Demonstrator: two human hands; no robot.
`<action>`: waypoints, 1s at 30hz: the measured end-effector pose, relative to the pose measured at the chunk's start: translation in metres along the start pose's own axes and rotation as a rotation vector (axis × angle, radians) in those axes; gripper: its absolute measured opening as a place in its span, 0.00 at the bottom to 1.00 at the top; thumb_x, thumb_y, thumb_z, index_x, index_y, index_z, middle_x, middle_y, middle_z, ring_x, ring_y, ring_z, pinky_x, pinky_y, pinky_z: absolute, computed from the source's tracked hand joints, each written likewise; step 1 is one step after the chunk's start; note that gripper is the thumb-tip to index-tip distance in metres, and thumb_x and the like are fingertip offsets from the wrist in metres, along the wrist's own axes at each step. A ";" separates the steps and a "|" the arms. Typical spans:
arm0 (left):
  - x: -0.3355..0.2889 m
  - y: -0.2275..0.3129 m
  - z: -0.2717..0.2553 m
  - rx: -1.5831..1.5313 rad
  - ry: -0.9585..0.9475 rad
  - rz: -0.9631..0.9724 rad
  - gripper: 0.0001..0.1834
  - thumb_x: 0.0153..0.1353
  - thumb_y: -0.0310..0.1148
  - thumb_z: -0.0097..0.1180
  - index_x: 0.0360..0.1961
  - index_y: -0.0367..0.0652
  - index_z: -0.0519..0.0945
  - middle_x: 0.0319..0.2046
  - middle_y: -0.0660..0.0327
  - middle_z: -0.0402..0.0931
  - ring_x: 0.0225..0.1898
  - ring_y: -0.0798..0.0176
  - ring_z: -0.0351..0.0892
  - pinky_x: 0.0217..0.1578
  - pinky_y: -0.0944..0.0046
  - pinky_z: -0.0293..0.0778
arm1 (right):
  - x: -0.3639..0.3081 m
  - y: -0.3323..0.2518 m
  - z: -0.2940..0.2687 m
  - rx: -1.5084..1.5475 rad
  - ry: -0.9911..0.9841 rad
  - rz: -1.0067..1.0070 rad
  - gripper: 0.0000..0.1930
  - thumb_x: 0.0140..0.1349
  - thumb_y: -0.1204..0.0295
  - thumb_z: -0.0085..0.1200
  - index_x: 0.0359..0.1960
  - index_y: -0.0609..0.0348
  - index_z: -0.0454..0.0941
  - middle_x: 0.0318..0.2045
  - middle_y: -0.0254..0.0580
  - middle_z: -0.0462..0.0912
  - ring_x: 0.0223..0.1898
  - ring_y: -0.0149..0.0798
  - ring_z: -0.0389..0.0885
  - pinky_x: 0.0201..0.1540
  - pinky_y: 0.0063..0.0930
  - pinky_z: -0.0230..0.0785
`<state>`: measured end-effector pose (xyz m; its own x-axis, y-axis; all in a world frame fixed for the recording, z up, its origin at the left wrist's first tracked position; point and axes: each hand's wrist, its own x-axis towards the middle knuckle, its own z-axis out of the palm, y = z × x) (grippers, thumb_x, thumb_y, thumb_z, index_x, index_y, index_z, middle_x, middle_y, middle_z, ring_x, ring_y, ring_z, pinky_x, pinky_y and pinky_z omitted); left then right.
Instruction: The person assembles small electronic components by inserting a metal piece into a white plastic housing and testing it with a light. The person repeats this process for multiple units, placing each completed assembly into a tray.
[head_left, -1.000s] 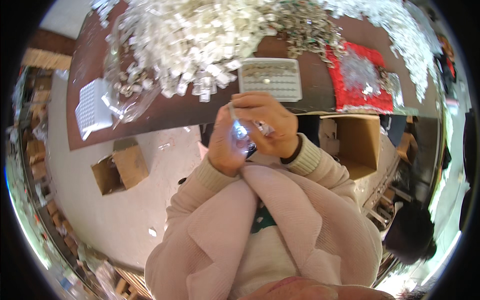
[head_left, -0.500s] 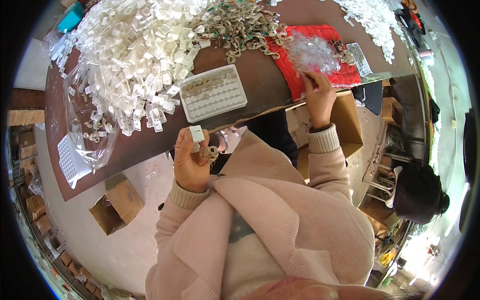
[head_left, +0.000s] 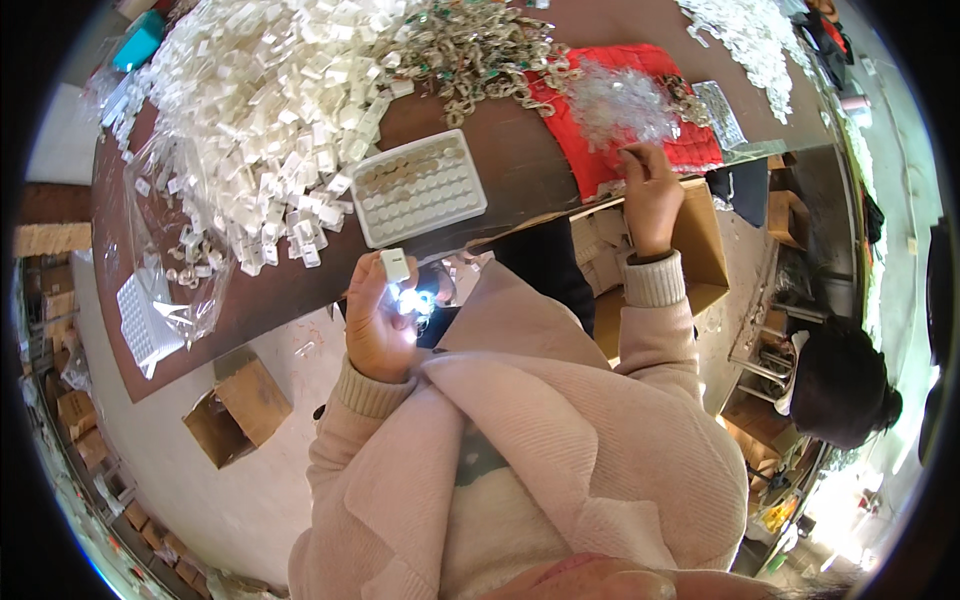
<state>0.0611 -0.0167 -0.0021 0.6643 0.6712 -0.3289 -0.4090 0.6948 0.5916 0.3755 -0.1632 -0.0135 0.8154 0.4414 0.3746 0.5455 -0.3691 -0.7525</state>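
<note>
In my left hand (head_left: 380, 325) I hold a small white plastic case (head_left: 395, 264) upright between thumb and fingers. Against the same fingers hangs a small coil of string lights (head_left: 416, 302), glowing bright bluish white. My right hand (head_left: 652, 200) is over the near edge of a red cloth (head_left: 590, 165), thumb and fingers pinched together; whatever they hold is too small to make out. Just beyond those fingertips lies a heap of thin clear plastic pieces (head_left: 620, 105) on the cloth. A white tray (head_left: 483, 205) with rows of round button-like cells stands between my hands on the table.
A large pile of white plastic cases (head_left: 270, 100) covers the table's left. Tangled light coils (head_left: 480, 55) lie at the back middle. A clear bag (head_left: 165, 235) and another tray (head_left: 145, 315) sit at left. Cardboard boxes (head_left: 240, 410) stand below the table; a person's dark-haired head (head_left: 840, 385) is at right.
The coil in my left hand has lit up. My right hand has shifted slightly right and nearer to me, away from the clear plastic heap.
</note>
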 end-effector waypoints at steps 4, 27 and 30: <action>-0.002 0.001 0.004 0.051 0.025 0.027 0.13 0.69 0.40 0.56 0.48 0.43 0.76 0.36 0.59 0.75 0.26 0.77 0.64 0.16 0.80 0.55 | -0.015 -0.053 0.013 0.354 -0.157 -0.031 0.07 0.65 0.83 0.55 0.42 0.63 0.82 0.34 0.39 0.84 0.31 0.28 0.81 0.35 0.21 0.73; -0.008 0.008 0.002 -0.038 -0.039 0.185 0.09 0.62 0.21 0.63 0.43 0.35 0.81 0.36 0.61 0.83 0.33 0.73 0.79 0.35 0.73 0.76 | -0.072 -0.174 0.065 0.296 -0.571 -0.763 0.17 0.55 0.85 0.58 0.47 0.64 0.76 0.34 0.46 0.83 0.34 0.50 0.83 0.37 0.36 0.76; -0.009 0.010 0.000 -0.033 0.002 0.159 0.08 0.61 0.21 0.64 0.42 0.36 0.82 0.34 0.62 0.83 0.31 0.75 0.77 0.34 0.75 0.74 | -0.074 -0.175 0.064 0.381 -0.601 -0.584 0.13 0.56 0.84 0.59 0.43 0.62 0.78 0.33 0.45 0.82 0.33 0.49 0.82 0.37 0.35 0.76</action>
<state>0.0510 -0.0159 0.0071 0.5885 0.7739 -0.2342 -0.5292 0.5877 0.6120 0.2071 -0.0789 0.0557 0.1343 0.8632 0.4867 0.6511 0.2934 -0.7000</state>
